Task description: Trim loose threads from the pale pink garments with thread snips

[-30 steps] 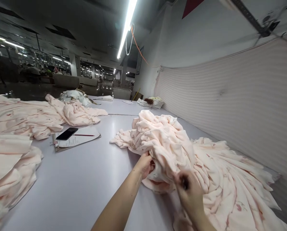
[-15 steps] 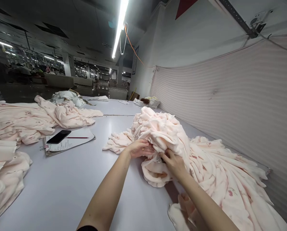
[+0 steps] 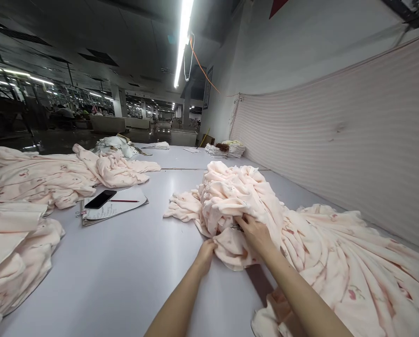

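Left hand, now lowered from the pink fabric heap, pinches a loose fold's edge | Right hand stays tucked into the folds, grip unclear | Heap sits right of the phone | loose fold now appears steadied for handling

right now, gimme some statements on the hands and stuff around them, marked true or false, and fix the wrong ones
1. The left hand touches the edge of a pale pink cloth heap. True.
2. The right hand is clear of that heap. False: its fingers are among the folds.
3. A black phone lies on the papers. True.
4. The red pen or pencil lies on the bare table. False: the red pen or pencil is on the papers.
5. Striped cloth hangs along the wall. True.
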A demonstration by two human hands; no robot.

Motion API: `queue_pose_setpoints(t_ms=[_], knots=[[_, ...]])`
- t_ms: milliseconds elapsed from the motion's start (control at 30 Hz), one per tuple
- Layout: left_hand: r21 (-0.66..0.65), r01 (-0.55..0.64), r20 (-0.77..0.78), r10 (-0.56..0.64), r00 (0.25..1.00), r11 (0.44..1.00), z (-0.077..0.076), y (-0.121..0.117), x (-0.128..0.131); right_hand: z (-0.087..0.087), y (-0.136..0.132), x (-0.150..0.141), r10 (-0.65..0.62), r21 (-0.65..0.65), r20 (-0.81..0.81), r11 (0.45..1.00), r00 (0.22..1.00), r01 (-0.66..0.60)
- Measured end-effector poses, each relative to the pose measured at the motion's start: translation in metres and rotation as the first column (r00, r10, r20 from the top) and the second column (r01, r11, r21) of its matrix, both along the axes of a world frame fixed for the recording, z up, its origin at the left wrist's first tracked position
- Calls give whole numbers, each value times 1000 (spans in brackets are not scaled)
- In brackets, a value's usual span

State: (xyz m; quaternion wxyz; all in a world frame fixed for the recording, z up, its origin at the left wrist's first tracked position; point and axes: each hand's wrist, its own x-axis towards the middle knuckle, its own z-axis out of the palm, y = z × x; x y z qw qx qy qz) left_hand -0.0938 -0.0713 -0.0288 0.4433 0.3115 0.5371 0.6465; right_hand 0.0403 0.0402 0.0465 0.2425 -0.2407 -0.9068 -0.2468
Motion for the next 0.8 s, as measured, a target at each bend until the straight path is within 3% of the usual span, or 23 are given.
queue_pose_setpoints(t_ms=[200, 367, 500, 700, 800], knots=[[87, 167, 127, -178, 976, 982, 26, -30, 1, 6, 31, -5, 5, -111, -16, 994, 1000, -7], [87, 103, 149, -115, 982, 991, 46, -34, 4, 0, 40, -5, 40, -181, -48, 982, 998, -48], [179, 18, 159, -47, 986, 984, 88, 16, 8, 9, 50, 3, 45, -232, -116, 970, 992, -72], [281, 96, 120, -134, 984, 955, 182, 119, 30, 64, 99, 46, -15, -290, -290, 954, 957, -73], [285, 151, 103, -187, 977, 946, 198, 141, 31, 70, 93, 86, -81, -320, -336, 947, 938, -34]])
